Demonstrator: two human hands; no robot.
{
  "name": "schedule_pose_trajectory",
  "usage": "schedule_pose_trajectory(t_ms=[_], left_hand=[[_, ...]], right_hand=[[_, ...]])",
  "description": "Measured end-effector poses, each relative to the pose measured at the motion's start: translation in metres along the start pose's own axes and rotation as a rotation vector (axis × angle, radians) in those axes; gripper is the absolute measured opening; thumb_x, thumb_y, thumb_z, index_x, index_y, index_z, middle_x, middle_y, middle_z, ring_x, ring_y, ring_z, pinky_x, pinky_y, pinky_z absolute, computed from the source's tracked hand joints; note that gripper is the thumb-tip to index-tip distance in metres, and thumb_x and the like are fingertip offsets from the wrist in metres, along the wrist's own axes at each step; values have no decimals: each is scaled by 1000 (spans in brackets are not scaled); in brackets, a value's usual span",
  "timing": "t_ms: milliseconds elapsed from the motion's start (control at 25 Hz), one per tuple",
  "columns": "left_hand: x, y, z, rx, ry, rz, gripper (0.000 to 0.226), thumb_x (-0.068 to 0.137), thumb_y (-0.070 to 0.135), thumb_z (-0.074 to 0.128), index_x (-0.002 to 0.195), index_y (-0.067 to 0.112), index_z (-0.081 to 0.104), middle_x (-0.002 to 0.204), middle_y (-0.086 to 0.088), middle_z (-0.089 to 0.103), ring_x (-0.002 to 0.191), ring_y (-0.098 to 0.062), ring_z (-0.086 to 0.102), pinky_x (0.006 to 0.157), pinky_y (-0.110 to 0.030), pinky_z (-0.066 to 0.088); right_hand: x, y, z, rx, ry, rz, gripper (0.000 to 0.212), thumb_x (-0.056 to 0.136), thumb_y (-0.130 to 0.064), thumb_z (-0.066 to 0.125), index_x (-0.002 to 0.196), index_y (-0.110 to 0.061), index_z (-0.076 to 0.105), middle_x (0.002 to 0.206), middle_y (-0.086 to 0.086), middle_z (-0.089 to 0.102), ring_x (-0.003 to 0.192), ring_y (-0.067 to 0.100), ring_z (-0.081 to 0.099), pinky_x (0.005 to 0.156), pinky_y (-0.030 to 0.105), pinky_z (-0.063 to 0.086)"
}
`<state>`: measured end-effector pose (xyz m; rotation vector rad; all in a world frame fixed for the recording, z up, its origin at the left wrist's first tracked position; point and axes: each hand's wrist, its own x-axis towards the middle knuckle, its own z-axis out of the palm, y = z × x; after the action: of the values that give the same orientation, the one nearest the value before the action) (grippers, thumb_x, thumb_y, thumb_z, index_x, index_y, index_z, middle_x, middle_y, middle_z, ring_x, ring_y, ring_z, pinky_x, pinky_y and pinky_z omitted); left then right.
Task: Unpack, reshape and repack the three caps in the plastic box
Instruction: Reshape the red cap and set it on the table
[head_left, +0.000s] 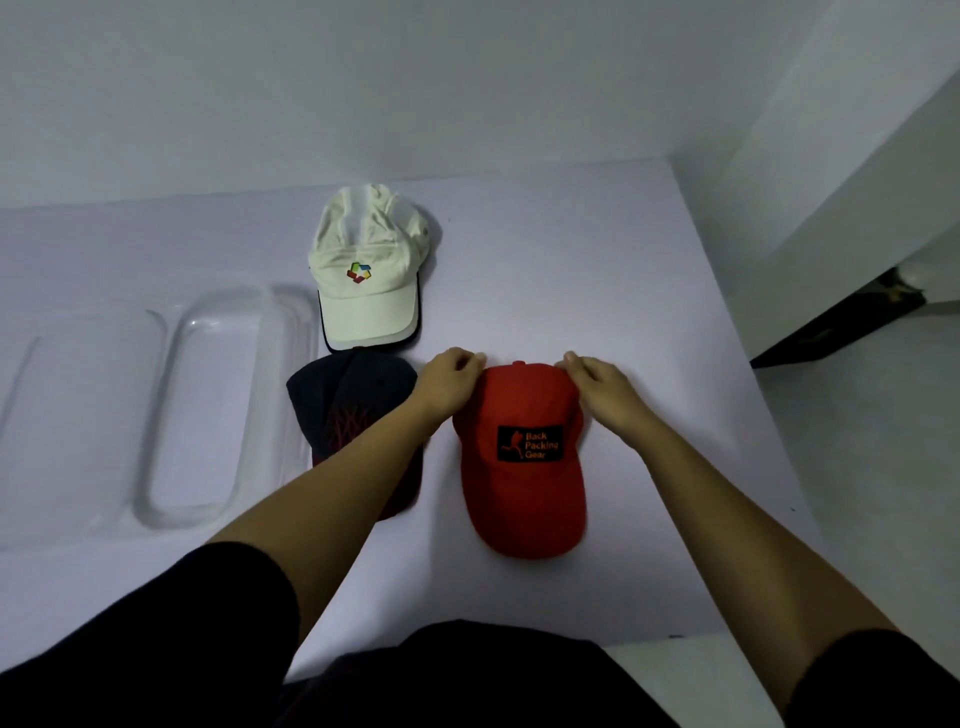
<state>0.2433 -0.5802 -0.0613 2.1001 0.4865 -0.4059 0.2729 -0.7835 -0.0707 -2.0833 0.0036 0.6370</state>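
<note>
A red cap (522, 499) with a black "Back Packing Gear" patch lies on the table, brim toward me. My left hand (451, 382) pinches the back left edge of its crown and my right hand (597, 384) pinches the back right edge. A dark navy cap (353, 410) with red stitching lies just left of it, partly under my left forearm. A cream cap (366, 270) with a multicoloured logo sits farther back, brim toward me. The clear plastic box (208, 410) stands empty at the left.
A clear lid or second tray (78, 415) lies left of the box. The white table (649, 312) ends at the right edge, where the floor and a dark object (841, 317) show. A wall runs behind.
</note>
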Motion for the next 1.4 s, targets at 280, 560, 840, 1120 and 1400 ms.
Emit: schedule_pose_trajectory(t_ms=[280,560,840,1120,1400], left_hand=[[-26,-24,-8,-66,-182,-144,31,96,36,46,99,9,62,80,0,65,61,-11,59,55,-20,41],[-7,-17,5,-469,-54,-226,29,100,26,41,80,10,54,39,1,46,37,-12,41,37,-18,28],[-1,-9,0,-153,115,-178,26,97,27,42,98,9,60,76,-10,66,49,-12,60,38,-13,41],[4,-16,-14,45,111,-51,26,93,1,43,111,-1,62,64,-8,63,39,0,59,40,-4,42],[15,2,-25,-68,47,-172,32,95,18,40,104,-3,62,73,-16,68,48,-15,61,42,-17,43]], right_hand=[[-12,20,-16,-11,-196,90,31,99,-39,35,105,-22,62,95,-6,62,75,5,54,67,19,41],[12,18,-2,152,24,46,38,93,-43,50,69,-13,45,67,0,43,63,14,41,64,33,37],[20,22,-4,117,-25,22,24,97,-38,44,77,-29,55,73,-14,51,67,3,47,69,23,37],[17,29,-18,-119,16,-7,20,94,-23,54,104,-11,67,113,5,57,101,16,54,85,26,38],[18,15,-22,-131,-8,-29,35,96,-37,46,114,-14,65,120,5,63,104,17,57,90,28,41]])
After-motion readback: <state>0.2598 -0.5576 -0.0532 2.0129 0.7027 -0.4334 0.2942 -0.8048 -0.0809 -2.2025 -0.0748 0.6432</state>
